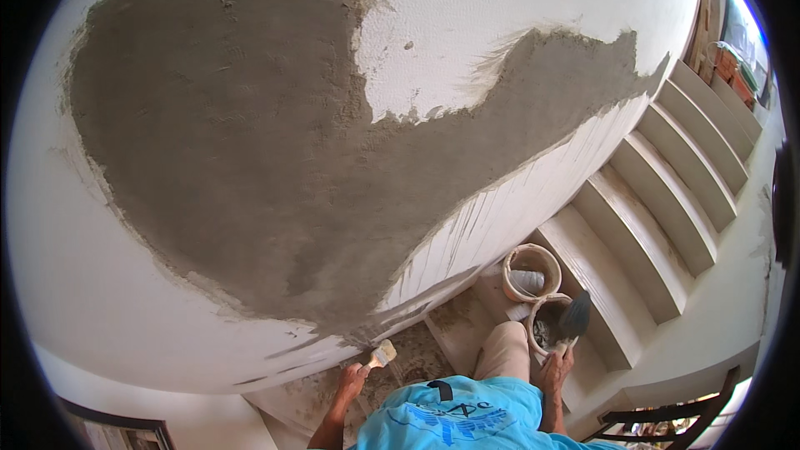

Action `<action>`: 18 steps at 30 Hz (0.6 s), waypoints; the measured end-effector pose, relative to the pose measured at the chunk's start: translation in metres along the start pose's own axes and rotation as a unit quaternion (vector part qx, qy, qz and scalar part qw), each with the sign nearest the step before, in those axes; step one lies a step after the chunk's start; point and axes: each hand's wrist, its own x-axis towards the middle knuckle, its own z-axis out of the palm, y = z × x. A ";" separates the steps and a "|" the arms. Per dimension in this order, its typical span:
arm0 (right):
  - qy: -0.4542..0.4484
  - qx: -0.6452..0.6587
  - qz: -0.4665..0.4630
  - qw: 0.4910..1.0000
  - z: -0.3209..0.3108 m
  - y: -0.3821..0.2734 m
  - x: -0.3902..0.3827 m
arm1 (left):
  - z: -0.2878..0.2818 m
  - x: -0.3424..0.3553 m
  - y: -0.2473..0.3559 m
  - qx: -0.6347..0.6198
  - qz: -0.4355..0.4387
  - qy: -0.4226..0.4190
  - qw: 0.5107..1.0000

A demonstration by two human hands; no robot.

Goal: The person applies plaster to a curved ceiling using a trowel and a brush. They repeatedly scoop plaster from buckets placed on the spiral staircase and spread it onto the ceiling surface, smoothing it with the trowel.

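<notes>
In my left hand (353,381) is a flat paintbrush (382,355) with pale bristles, held low beside the bottom edge of the wet grey patch (250,133) on the wall. My right hand (553,372) grips a masonry trowel (575,317) by its handle, its dark blade pointing up over the rim of a bucket (537,335). Grey mortar (542,333) shows inside that bucket. A second bucket (507,273) stands just beyond it, with a whitish rounded thing (527,282) inside that I cannot make out.
Stairs (621,242) climb to the far right along the white wall (442,25). Grey drips streak the wall under the patch. The landing floor (408,375) is spattered. A dark railing (683,412) is at lower right, a framed picture (117,427) at lower left.
</notes>
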 end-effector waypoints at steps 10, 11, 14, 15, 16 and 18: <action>-0.164 -0.150 -0.399 0.890 0.079 -0.269 0.023 | 0.019 0.007 -0.037 0.028 0.042 -0.008 0.999; -0.181 -0.154 -0.404 0.883 0.087 -0.293 0.021 | 0.022 0.006 -0.044 0.030 0.029 -0.008 0.999; -0.211 -0.159 -0.453 0.852 0.112 -0.350 0.017 | 0.017 -0.014 -0.043 -0.005 -0.027 -0.020 0.999; -0.205 -0.152 -0.489 0.834 0.119 -0.363 0.016 | 0.011 -0.022 -0.040 -0.022 -0.047 -0.024 0.998; -0.198 -0.148 -0.522 0.816 0.126 -0.373 0.017 | 0.017 -0.022 -0.050 -0.025 -0.063 -0.017 0.998; -0.200 -0.161 -0.533 0.806 0.133 -0.394 0.013 | 0.033 -0.021 -0.073 -0.030 -0.088 -0.008 0.996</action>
